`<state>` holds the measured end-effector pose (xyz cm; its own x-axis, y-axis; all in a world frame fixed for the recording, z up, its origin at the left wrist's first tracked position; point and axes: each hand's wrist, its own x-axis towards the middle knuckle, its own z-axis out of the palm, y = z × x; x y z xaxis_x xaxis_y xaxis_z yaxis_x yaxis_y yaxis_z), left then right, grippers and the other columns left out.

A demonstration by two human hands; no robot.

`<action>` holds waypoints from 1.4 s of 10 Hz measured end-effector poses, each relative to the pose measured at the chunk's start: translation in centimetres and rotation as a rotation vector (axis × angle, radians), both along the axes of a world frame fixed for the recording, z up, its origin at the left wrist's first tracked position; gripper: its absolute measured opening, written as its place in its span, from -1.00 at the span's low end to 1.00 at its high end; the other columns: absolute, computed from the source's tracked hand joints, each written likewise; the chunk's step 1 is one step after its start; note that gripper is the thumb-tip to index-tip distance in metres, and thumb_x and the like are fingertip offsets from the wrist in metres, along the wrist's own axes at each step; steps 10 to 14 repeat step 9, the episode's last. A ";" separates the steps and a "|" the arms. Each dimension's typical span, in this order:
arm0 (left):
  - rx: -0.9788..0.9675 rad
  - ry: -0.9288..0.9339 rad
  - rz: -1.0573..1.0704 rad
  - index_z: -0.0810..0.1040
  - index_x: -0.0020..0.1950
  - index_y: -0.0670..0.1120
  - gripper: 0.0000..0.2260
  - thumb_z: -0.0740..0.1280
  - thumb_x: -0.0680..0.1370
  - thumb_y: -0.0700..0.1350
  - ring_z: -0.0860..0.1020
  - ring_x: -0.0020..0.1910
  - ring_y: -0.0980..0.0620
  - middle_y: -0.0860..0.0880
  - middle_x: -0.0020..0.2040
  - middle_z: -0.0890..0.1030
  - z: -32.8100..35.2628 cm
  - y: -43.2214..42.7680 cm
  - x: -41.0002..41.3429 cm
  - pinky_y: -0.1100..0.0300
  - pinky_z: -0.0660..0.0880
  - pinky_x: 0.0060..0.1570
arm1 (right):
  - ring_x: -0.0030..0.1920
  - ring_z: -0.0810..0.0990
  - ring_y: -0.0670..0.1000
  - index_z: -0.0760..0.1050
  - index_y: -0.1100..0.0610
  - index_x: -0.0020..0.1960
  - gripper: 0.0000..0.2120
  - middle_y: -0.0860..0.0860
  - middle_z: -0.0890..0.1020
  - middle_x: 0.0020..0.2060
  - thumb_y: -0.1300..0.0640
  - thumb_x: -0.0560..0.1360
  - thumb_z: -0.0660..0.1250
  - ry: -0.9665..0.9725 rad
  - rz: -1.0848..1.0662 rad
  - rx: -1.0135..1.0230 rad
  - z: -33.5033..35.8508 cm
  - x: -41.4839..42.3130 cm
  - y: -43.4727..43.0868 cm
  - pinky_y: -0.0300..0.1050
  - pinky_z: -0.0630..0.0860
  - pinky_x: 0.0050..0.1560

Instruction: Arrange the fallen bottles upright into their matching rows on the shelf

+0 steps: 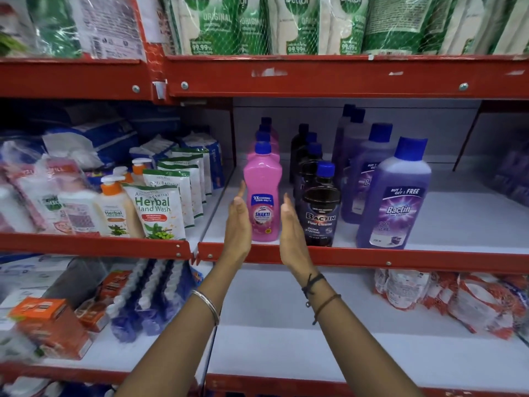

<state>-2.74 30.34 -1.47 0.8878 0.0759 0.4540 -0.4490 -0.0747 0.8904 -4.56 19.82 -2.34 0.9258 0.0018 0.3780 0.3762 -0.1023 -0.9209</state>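
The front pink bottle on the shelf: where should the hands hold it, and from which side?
Probably at the flat sides of the pink bottle, around the label, coming from the front over the shelf edge. It stands upright, the left hand and right hand already flank it, and its neck is narrow.

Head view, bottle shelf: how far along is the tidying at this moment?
Mostly done, it seems. The pink row, dark row and purple row all stand upright in matching files; no fallen bottle is visible. In hand: the left hand and right hand, both open, flank the front pink bottle, apparently squaring it. Left: perhaps only final alignment.
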 end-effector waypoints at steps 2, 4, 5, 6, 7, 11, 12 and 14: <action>0.069 0.064 -0.062 0.08 0.45 0.31 -0.24 -0.15 0.29 0.55 0.43 0.27 0.15 0.04 0.45 0.34 -0.7 1.2 -0.2 0.16 0.41 0.25 | -0.05 0.52 -0.33 0.32 0.02 0.41 -0.59 -0.25 0.51 0.01 -0.02 0.63 -0.06 0.037 -0.041 0.115 0.5 0.6 0.3 -0.58 0.41 -0.17; 0.185 0.066 -0.057 0.00 0.40 0.43 -0.35 -0.20 0.32 0.53 0.44 0.32 -0.01 -0.04 0.38 0.40 -1.2 2.0 -1.1 -0.07 0.43 0.30 | -0.17 0.56 -0.45 0.38 -0.09 0.28 -0.67 -0.35 0.52 -0.14 -0.01 0.63 -0.05 0.028 -0.093 0.073 0.4 -1.0 0.1 -0.55 0.44 -0.23; 0.241 0.060 -0.033 -0.04 0.45 0.34 -0.32 -0.23 0.35 0.48 0.47 0.26 0.03 -0.05 0.34 0.43 -1.3 2.1 -2.0 0.14 0.47 0.16 | -0.17 0.59 -0.40 0.41 0.01 0.34 -0.60 -0.31 0.54 -0.14 -0.04 0.62 -0.04 0.039 -0.115 0.073 0.2 -1.6 0.1 -0.53 0.45 -0.23; 0.275 0.051 -0.032 -0.07 0.46 0.32 -0.38 -0.22 0.41 0.41 0.46 0.27 0.06 -0.05 0.35 0.41 -1.2 2.0 -2.9 0.13 0.48 0.18 | -0.19 0.59 -0.33 0.41 0.01 0.34 -0.61 -0.24 0.56 -0.13 -0.04 0.62 -0.02 0.025 -0.113 0.080 0.1 -2.3 0.3 -0.50 0.46 -0.24; 0.277 0.067 -0.037 -0.08 0.46 0.34 -0.44 -0.20 0.45 0.38 0.42 0.32 0.04 -0.05 0.38 0.37 -1.2 2.2 -2.9 0.00 0.44 0.28 | -0.16 0.60 -0.26 0.42 0.06 0.34 -0.60 -0.25 0.56 -0.13 -0.04 0.62 -0.01 0.015 -0.093 0.068 0.5 -2.7 0.5 -0.48 0.47 -0.26; 0.275 -0.030 0.140 -0.03 0.52 0.11 -0.47 -0.08 0.57 0.21 0.00 0.51 0.15 0.03 0.56 0.05 0.6 0.7 -5.7 0.10 0.08 0.47 | -0.01 0.54 -0.39 0.45 0.14 0.31 -0.62 -0.08 0.60 0.05 0.01 0.62 0.03 -0.100 -0.232 -0.018 3.2 -5.8 -0.6 -0.61 0.36 -0.12; 0.275 -0.030 0.140 -0.03 0.52 0.11 -0.47 -0.08 0.57 0.21 0.00 0.51 0.15 0.03 0.56 0.05 0.6 0.7 -5.7 0.10 0.08 0.47 | -0.01 0.54 -0.39 0.45 0.14 0.31 -0.62 -0.08 0.60 0.05 0.01 0.62 0.03 -0.100 -0.232 -0.018 3.2 -5.8 -0.6 -0.61 0.36 -0.12; 0.275 -0.030 0.140 -0.03 0.52 0.11 -0.47 -0.08 0.57 0.21 0.00 0.51 0.15 0.03 0.56 0.05 0.6 0.7 -5.7 0.10 0.08 0.47 | -0.01 0.54 -0.39 0.45 0.14 0.31 -0.62 -0.08 0.60 0.05 0.01 0.62 0.03 -0.100 -0.232 -0.018 3.2 -5.8 -0.6 -0.61 0.36 -0.12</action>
